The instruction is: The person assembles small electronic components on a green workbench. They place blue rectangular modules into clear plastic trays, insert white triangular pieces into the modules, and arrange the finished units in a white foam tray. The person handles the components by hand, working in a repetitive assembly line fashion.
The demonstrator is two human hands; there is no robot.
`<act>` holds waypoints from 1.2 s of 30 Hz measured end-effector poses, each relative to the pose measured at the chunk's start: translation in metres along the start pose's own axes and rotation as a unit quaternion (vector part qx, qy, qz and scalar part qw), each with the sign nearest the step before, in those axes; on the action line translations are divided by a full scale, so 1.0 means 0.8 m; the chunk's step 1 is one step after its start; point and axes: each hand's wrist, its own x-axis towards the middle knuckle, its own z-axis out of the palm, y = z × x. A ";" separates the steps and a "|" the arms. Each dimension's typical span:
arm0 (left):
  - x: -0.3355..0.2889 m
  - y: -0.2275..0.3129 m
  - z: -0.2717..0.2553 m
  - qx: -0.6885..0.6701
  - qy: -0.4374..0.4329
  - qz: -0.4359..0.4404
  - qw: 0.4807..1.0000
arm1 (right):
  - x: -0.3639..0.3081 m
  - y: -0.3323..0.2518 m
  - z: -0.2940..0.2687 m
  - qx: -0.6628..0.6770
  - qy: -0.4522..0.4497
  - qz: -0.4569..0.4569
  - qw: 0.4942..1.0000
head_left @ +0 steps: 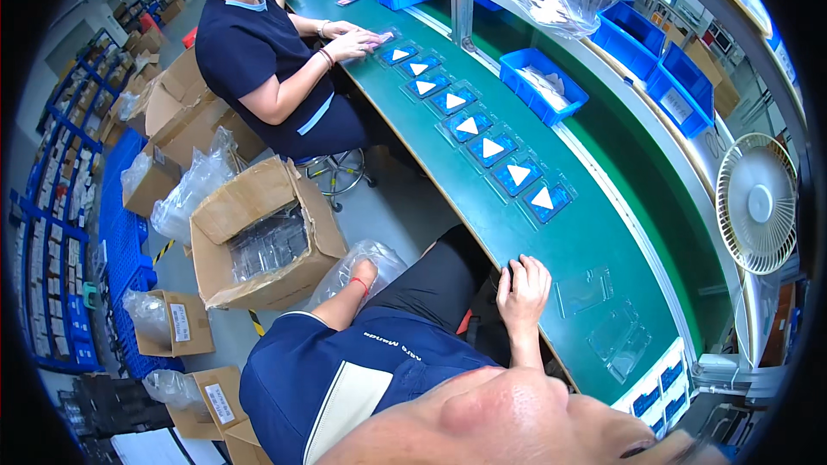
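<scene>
The left of the hands has its fingers hidden near the clear plastic bag.

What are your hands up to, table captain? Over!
Left hand at clear plastic bag, grip unclear. Right hand at green table edge. Clear tray nearby, not held. Open cardboard box near left hand.

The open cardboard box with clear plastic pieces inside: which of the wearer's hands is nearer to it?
Left. The left hand is beside the box, at a clear plastic bag; the right hand is farther away, at the green tabletop's edge.
</scene>
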 end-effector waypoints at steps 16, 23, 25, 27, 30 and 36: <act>0.057 -0.027 0.030 0.055 -0.097 -0.043 0.993 | -0.002 0.003 0.000 0.008 -0.004 0.004 1.000; 0.056 -0.022 0.032 0.073 -0.098 -0.039 0.992 | -0.001 0.002 -0.001 0.007 0.006 0.005 1.000; 0.048 -0.022 0.036 0.074 -0.100 -0.038 0.992 | -0.001 0.002 -0.001 0.010 0.009 0.004 1.000; 0.042 -0.021 0.039 0.076 -0.100 -0.037 0.991 | 0.000 0.002 -0.001 0.013 0.006 0.004 1.000; 0.033 -0.021 0.042 0.082 -0.100 -0.035 0.991 | 0.000 0.002 -0.003 0.014 0.008 0.004 1.000; 0.030 -0.026 0.043 0.092 -0.103 -0.034 0.990 | -0.003 0.003 -0.001 0.013 0.009 0.006 1.000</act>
